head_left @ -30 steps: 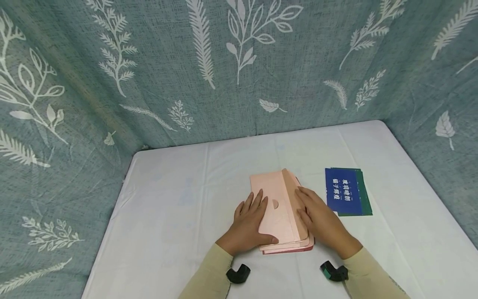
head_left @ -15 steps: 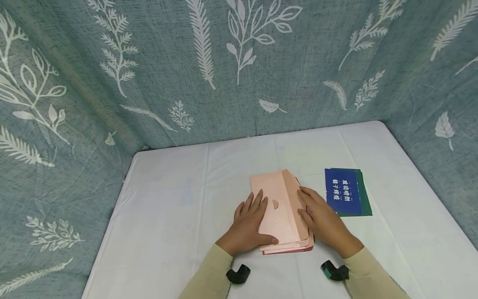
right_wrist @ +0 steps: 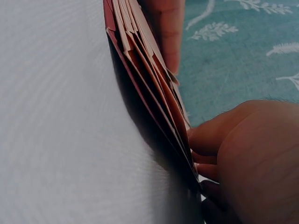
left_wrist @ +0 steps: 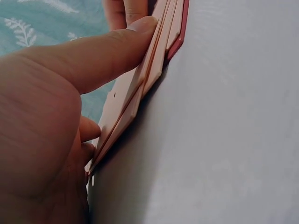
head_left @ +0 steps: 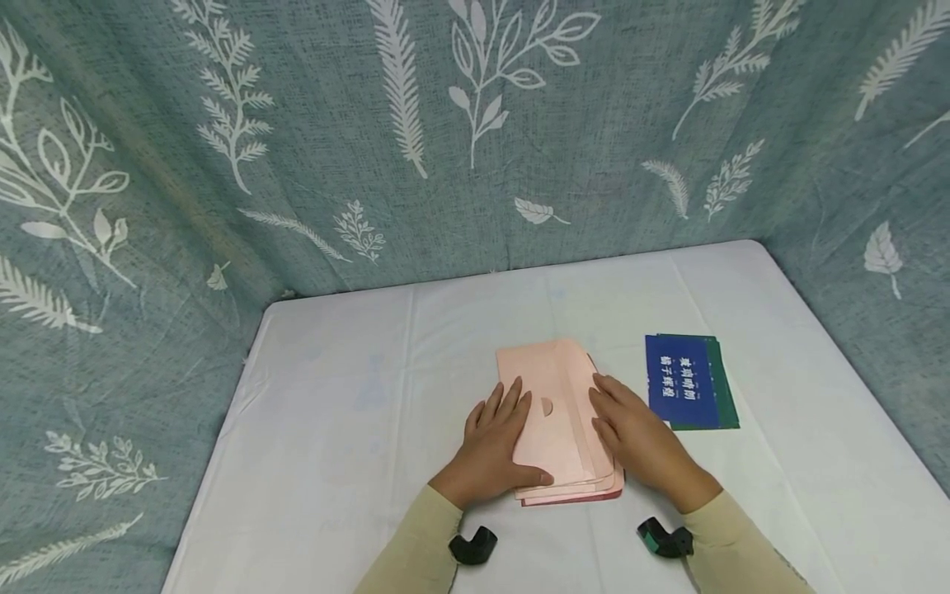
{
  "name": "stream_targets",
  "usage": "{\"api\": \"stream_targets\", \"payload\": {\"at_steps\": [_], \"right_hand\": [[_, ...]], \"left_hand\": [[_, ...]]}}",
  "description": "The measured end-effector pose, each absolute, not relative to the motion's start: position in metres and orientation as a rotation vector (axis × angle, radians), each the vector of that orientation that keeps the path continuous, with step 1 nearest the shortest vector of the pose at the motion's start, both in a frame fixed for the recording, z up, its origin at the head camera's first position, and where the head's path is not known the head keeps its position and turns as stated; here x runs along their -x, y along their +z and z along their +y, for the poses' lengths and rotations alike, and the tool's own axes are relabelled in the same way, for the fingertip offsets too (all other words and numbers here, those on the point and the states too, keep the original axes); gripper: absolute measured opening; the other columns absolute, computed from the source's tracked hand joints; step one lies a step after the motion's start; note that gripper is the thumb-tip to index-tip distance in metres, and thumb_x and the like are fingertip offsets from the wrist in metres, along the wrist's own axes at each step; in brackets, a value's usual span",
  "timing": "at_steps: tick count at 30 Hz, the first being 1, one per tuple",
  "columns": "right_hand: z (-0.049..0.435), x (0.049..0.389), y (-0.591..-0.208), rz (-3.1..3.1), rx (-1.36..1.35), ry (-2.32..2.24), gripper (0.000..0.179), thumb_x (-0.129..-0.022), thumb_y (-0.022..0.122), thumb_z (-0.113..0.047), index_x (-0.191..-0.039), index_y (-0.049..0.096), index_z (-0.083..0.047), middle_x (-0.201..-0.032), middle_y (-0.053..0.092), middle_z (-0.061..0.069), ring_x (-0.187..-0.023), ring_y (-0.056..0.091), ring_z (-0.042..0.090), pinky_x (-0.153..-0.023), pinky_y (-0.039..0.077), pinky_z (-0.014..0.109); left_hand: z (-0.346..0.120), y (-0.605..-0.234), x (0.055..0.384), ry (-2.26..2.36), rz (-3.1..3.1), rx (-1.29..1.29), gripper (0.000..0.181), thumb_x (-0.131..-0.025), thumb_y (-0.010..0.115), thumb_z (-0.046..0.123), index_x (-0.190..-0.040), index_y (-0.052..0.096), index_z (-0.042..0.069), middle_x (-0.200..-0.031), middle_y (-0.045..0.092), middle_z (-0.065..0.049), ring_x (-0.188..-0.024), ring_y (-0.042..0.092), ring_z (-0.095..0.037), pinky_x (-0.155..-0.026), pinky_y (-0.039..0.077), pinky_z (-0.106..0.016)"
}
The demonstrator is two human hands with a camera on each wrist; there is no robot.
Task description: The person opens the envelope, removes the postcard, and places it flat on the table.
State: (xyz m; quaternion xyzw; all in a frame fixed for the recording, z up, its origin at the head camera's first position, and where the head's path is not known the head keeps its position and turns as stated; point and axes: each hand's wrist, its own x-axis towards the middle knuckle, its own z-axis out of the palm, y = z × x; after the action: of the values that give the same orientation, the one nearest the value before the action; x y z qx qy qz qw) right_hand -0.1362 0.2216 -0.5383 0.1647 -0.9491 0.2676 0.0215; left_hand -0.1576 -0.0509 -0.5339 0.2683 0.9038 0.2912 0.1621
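Observation:
A stack of pink paper envelopes point(head_left: 538, 371) lies before me, with a red one point(left_wrist: 176, 46) at the bottom. The topmost has a small half-round notch and a flap point(head_left: 586, 441) along its right side. My left hand point(head_left: 493, 450) rests on the left part of the stack, fingers stretched out and thumb along the near edge. My right hand point(head_left: 641, 437) lies at the right side, its fingertips on the flap. In the right wrist view, the layered envelopes point(right_wrist: 154, 79) fan slightly apart at their near edge.
To the right of the stack lie a blue card point(head_left: 679, 379) with white characters and a green card point(head_left: 727, 388) under it. They sit on a white-covered table point(head_left: 334, 429). A green curtain point(head_left: 445, 223) with white leaf prints hangs around it.
The top envelope's flap, darker and raised before, now looks lighter and lies flatter. My right fingers have shifted slightly on it. The left hand has stayed in place.

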Motion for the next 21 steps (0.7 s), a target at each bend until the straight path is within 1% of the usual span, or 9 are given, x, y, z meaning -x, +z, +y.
{"api": "stream_targets", "payload": {"at_steps": [3,7,10,14,18,21], "right_hand": [[0.221,0.137,-0.539,-2.943,-0.523,0.809,0.050,-0.106,0.070,-0.010,-0.151,0.058,0.008,-0.164,0.046,0.024,-0.151,0.043,0.044,-0.115,0.040,0.058],[0.221,0.137,-0.540,-2.948,-0.539,0.783,0.050,-0.107,0.070,-0.010,-0.151,0.058,0.009,-0.164,0.046,0.025,-0.151,0.042,0.045,-0.116,0.040,0.058],[0.222,0.137,-0.541,-2.944,-0.548,0.774,0.049,-0.107,0.070,-0.009,-0.150,0.058,0.010,-0.164,0.046,0.026,-0.151,0.042,0.045,-0.116,0.039,0.058],[0.222,0.137,-0.539,-2.945,-0.542,0.787,0.049,-0.107,0.069,-0.009,-0.150,0.058,0.010,-0.163,0.046,0.026,-0.152,0.041,0.046,-0.117,0.039,0.059],[0.222,0.136,-0.538,-2.962,-0.520,0.809,0.050,-0.107,0.069,-0.010,-0.152,0.057,0.008,-0.164,0.045,0.026,-0.152,0.041,0.046,-0.117,0.039,0.059],[0.222,0.137,-0.538,-2.969,-0.510,0.813,0.050,-0.107,0.069,-0.011,-0.152,0.057,0.008,-0.164,0.045,0.026,-0.152,0.040,0.046,-0.116,0.039,0.059]], "left_hand": [[-0.051,-0.534,0.157,0.856,2.582,-0.758,0.122,-0.088,0.086,0.060,-0.173,0.020,0.004,-0.182,-0.001,-0.006,-0.165,-0.009,-0.030,-0.126,0.001,-0.061],[-0.045,-0.536,0.154,0.878,2.619,-0.720,0.115,-0.091,0.083,0.058,-0.173,0.022,0.004,-0.182,0.003,-0.006,-0.165,-0.007,-0.030,-0.126,0.002,-0.060],[-0.037,-0.538,0.151,0.873,2.673,-0.685,0.111,-0.094,0.080,0.057,-0.172,0.023,0.002,-0.181,0.006,-0.009,-0.165,-0.005,-0.034,-0.126,0.005,-0.062],[-0.023,-0.540,0.147,0.859,2.734,-0.630,0.110,-0.097,0.076,0.059,-0.171,0.023,-0.001,-0.181,0.003,-0.012,-0.165,-0.006,-0.038,-0.126,0.007,-0.062],[-0.010,-0.543,0.143,0.864,2.793,-0.564,0.109,-0.097,0.075,0.059,-0.170,0.025,-0.003,-0.181,0.004,-0.016,-0.164,-0.006,-0.041,-0.125,0.009,-0.064],[0.000,-0.544,0.142,0.853,2.846,-0.511,0.109,-0.096,0.076,0.059,-0.170,0.026,-0.004,-0.180,0.007,-0.018,-0.163,-0.004,-0.044,-0.125,0.011,-0.065]]}}
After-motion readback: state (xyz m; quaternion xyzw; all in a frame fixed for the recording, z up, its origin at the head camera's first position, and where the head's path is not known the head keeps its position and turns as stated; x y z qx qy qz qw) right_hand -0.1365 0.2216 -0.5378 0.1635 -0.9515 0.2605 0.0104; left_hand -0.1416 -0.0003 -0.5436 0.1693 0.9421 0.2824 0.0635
